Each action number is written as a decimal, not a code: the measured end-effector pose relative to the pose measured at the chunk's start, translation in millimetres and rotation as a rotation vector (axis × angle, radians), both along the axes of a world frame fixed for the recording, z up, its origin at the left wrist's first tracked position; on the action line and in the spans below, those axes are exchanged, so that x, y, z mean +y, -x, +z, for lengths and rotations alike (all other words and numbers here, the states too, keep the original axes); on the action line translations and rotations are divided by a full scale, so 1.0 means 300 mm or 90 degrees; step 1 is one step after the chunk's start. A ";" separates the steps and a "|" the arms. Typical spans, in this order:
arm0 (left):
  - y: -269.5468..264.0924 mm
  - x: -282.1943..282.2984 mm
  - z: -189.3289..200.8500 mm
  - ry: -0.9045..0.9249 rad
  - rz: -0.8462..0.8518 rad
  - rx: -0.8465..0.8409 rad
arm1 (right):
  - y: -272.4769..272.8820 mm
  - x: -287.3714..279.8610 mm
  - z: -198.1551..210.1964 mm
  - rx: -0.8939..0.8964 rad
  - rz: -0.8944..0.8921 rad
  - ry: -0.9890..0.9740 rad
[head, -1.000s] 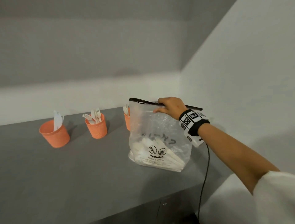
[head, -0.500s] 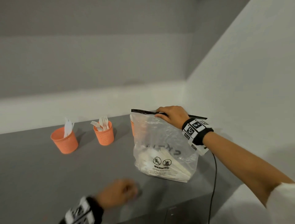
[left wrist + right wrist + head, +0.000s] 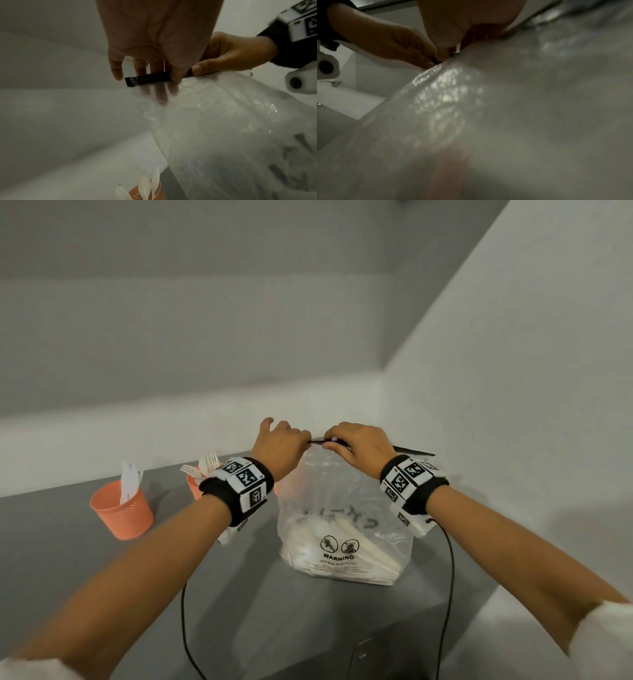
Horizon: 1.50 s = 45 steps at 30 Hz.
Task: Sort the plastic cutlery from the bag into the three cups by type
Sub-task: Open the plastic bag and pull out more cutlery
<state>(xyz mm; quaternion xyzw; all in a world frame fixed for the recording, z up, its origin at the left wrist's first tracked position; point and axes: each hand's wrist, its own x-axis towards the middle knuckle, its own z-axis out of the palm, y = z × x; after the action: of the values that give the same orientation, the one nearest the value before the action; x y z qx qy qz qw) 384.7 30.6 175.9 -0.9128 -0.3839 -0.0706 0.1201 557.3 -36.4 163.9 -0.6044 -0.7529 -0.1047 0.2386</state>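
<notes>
A clear plastic bag (image 3: 342,529) with a black zip strip (image 3: 150,79) along its top stands on the grey table (image 3: 102,577), white cutlery (image 3: 346,546) piled at its bottom. My left hand (image 3: 281,446) pinches the strip at its left end and my right hand (image 3: 356,443) pinches it just to the right, the two almost touching. Left of the bag stands an orange cup (image 3: 123,513) with white knives, and a second orange cup (image 3: 195,484) with forks is half hidden behind my left wrist. The third cup (image 3: 145,192), holding spoons, shows only in the left wrist view.
The bag (image 3: 505,108) fills the right wrist view. White walls (image 3: 513,405) close in the table at the back and the right. Black cables (image 3: 450,577) hang from both wristbands over the table's front edge.
My left hand has come up from the table's front edge to the bag's top and taken hold of the zip strip beside the right hand, which kept its grip. The head view has moved closer.
</notes>
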 end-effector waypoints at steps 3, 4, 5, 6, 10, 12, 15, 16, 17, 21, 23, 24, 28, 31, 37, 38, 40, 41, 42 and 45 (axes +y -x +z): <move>0.004 0.029 -0.002 0.006 0.010 -0.010 | -0.040 -0.020 0.009 -0.016 -0.033 -0.004; 0.008 0.043 -0.002 0.010 0.011 -0.016 | -0.064 -0.035 0.012 -0.010 -0.047 -0.007; 0.014 0.057 -0.002 0.014 0.017 -0.019 | -0.094 -0.055 0.012 -0.003 -0.066 -0.010; 0.020 0.073 -0.002 0.013 0.024 -0.025 | -0.132 -0.077 0.013 0.003 -0.090 -0.013; 0.034 0.107 -0.012 0.028 0.032 -0.066 | -0.299 -0.194 0.014 0.039 -0.199 -0.008; 0.017 0.097 -0.020 0.034 0.010 -0.084 | -0.343 -0.238 0.021 0.056 -0.237 0.037; -0.022 0.075 -0.023 0.058 -0.012 -0.105 | -0.335 -0.254 0.032 0.168 -0.237 0.119; -0.032 0.071 -0.020 0.069 -0.012 -0.119 | -0.320 -0.250 0.036 0.246 -0.224 0.138; -0.039 0.067 -0.017 0.078 -0.013 -0.133 | -0.306 -0.240 0.040 0.322 -0.218 0.161; -0.056 0.057 -0.010 0.146 -0.017 -0.163 | -0.269 -0.192 0.061 0.421 -0.235 0.313; -0.062 0.049 -0.004 0.206 -0.021 -0.189 | -0.260 -0.181 0.074 0.445 -0.235 0.369; -0.067 0.045 -0.001 0.229 -0.029 -0.202 | -0.258 -0.179 0.081 0.454 -0.235 0.387; -0.106 0.018 0.011 0.251 -0.080 -0.208 | -0.246 -0.180 0.101 0.476 -0.252 0.420; -0.140 0.002 0.014 0.274 -0.112 -0.163 | -0.232 -0.175 0.096 0.512 -0.259 0.377; -0.173 -0.034 0.041 0.135 -0.118 -0.242 | -0.198 -0.189 0.057 0.520 -0.259 0.402; -0.175 -0.046 0.042 0.090 -0.127 -0.263 | -0.189 -0.194 0.044 0.508 -0.258 0.450; -0.168 -0.063 0.030 0.051 -0.145 -0.272 | -0.169 -0.200 0.021 0.513 -0.252 0.504; -0.159 -0.067 0.022 0.055 -0.138 -0.255 | -0.163 -0.199 0.016 0.541 -0.249 0.492; -0.145 -0.067 0.014 0.064 -0.117 -0.226 | -0.160 -0.196 0.014 0.588 -0.248 0.463; -0.098 -0.063 -0.021 0.107 -0.043 -0.157 | -0.165 -0.182 0.013 0.817 -0.245 0.356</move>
<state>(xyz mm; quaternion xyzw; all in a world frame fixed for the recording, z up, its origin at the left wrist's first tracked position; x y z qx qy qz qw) 414.2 11.9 169.7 -0.9165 -0.3694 -0.1535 -0.0074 606.8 -91.1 167.9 -0.7070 -0.3437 0.4270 0.4469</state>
